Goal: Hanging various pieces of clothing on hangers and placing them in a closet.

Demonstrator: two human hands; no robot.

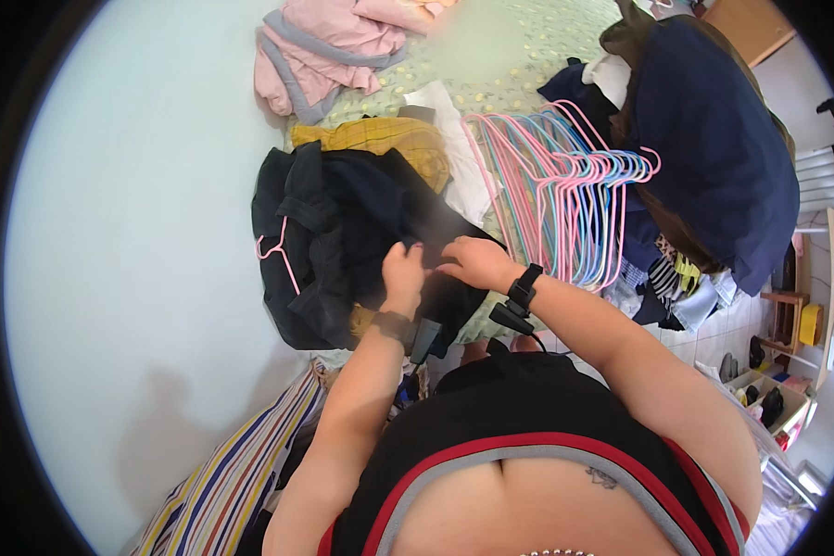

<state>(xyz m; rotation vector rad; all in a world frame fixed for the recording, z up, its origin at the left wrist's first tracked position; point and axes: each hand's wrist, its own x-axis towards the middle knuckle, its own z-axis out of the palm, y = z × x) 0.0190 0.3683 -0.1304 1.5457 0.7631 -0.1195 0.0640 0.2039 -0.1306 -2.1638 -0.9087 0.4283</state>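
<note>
Both my hands are over a heap of dark clothing on the bed, close together. A dark garment (452, 295) spreads beneath and between them, blurred near the fingertips. My left hand (403, 274) grips its cloth with bent fingers and thumb. Just to the right, my right hand (478, 263) pinches the same cloth between thumb and fingers. On the left of the heap lies a black collared garment (313, 243) with a pink hanger (274, 249) in it. Right of my hands is a row of pink, blue and white hangers (563, 187), their hooks pointing right.
A yellow checked garment (382, 142) and a white cloth (452, 153) lie behind the heap. Pink bedding (326, 55) rests farther back on the patterned bedsheet (486, 55). Navy clothing (709, 139) is piled at right. A pale wall (132, 208) borders the left, near striped fabric (236, 465).
</note>
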